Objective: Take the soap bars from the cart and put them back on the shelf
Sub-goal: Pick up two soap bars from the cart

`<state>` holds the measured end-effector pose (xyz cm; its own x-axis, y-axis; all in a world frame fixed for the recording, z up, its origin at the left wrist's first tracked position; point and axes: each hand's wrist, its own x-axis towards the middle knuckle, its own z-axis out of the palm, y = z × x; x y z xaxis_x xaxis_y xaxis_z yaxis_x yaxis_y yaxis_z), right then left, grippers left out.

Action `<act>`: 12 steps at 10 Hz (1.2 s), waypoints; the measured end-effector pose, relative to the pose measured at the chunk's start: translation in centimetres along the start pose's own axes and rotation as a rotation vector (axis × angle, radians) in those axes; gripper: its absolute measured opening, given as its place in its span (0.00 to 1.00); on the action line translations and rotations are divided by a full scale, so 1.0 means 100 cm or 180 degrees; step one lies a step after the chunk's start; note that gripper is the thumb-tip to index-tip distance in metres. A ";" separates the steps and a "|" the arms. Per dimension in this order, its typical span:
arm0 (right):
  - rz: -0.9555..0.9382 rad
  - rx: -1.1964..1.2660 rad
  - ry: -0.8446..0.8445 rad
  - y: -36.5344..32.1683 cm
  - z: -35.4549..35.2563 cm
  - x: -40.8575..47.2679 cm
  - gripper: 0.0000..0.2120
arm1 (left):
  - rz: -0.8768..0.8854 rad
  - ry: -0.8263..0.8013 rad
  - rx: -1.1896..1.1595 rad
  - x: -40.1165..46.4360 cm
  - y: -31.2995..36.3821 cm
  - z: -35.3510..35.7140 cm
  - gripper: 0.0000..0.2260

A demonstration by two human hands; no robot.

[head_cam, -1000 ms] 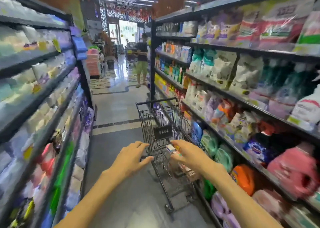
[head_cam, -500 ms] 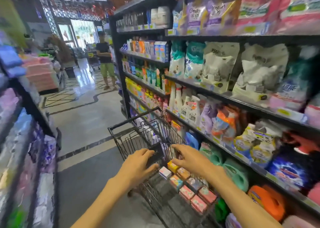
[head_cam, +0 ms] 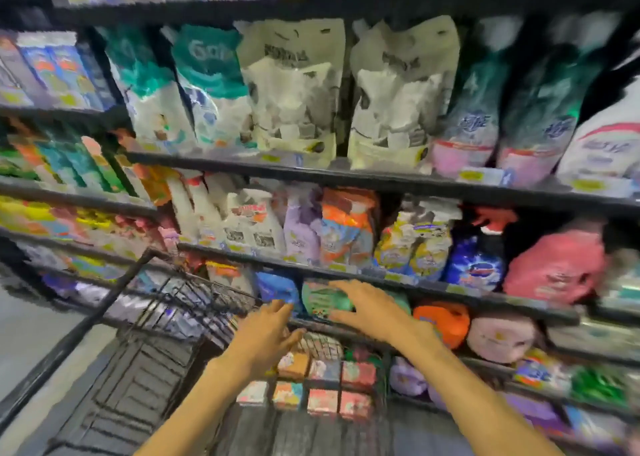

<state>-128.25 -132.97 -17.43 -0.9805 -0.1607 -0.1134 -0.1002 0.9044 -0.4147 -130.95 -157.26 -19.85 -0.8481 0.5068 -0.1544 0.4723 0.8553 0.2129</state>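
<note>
The black wire cart (head_cam: 114,317) stands hard against the shelf unit (head_cam: 346,178). Several small boxed soap bars (head_cam: 322,386), pink, orange and teal, lie in rows in the cart's near right corner. My left hand (head_cam: 266,334) hovers just above the soap bars with fingers spread and nothing in it. My right hand (head_cam: 367,310) is also open, stretched forward over the cart's far rim in front of a green pack on a low shelf. The picture is blurred.
Shelves fill the view: white and teal refill pouches (head_cam: 294,88) up high, bottles and colourful bags (head_cam: 346,227) in the middle, orange (head_cam: 446,317) and pink jugs low on the right. Grey aisle floor (head_cam: 31,344) shows at the left.
The view has swung right from the aisle to face the shelves. Both hands have come off the cart's handle and now reach over the soap bars.
</note>
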 end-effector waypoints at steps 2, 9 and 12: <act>0.0885 0.0238 -0.0153 0.042 0.047 0.005 0.33 | 0.0525 -0.0693 -0.0172 0.067 -0.023 0.053 0.27; 0.1589 0.0616 -0.0981 0.146 0.358 0.020 0.25 | 0.0146 -0.1641 0.0144 0.141 -0.097 0.437 0.31; 0.1623 0.0643 -0.0971 0.150 0.368 0.024 0.25 | 0.0404 -0.1585 0.0451 0.151 -0.106 0.455 0.30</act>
<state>-125.85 -134.30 -57.10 -0.8011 0.1387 -0.5822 0.4305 0.8093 -0.3996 -137.80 -153.75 -68.32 -0.5820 0.5675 -0.5824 0.6207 0.7727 0.1327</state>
